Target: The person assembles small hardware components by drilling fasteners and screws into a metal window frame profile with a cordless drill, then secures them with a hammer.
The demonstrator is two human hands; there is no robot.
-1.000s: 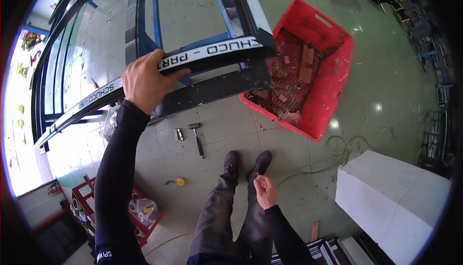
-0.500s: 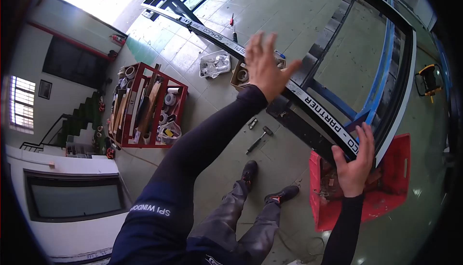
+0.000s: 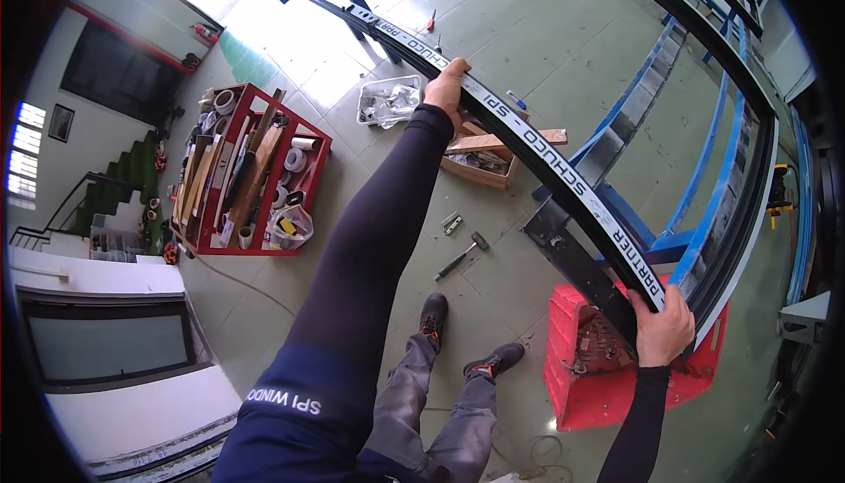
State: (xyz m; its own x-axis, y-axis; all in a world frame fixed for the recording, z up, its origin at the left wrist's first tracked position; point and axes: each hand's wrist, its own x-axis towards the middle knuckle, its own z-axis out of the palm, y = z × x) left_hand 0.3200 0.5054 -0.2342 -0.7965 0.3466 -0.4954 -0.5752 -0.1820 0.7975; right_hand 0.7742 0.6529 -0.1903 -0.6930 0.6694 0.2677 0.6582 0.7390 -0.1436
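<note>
A large black window frame (image 3: pixel 553 162), with white printed tape along its near side, slants across the view over a blue metal stand (image 3: pixel 700 210). My left hand (image 3: pixel 445 93) grips the near side of this frame at its middle, thumb over the top edge. Around the near right corner, my right hand (image 3: pixel 664 328) is closed on the same frame. The undersides of both grips are hidden. The frame's near side looks raised off the stand's dark support arm (image 3: pixel 576 263).
Below the right corner stands a red plastic crate (image 3: pixel 572 395). A hammer (image 3: pixel 475 242) lies on the floor ahead of my feet. Beyond it are a box (image 3: pixel 506 175) with a wooden strip (image 3: pixel 546 138) across it and a white tray (image 3: pixel 363 105). A red tool trolley (image 3: pixel 327 153) stands left.
Both hands were spread over the frame; now they are closed on it. The frame has shifted relative to the stand, and its near side appears lifted. The view has moved slightly.
</note>
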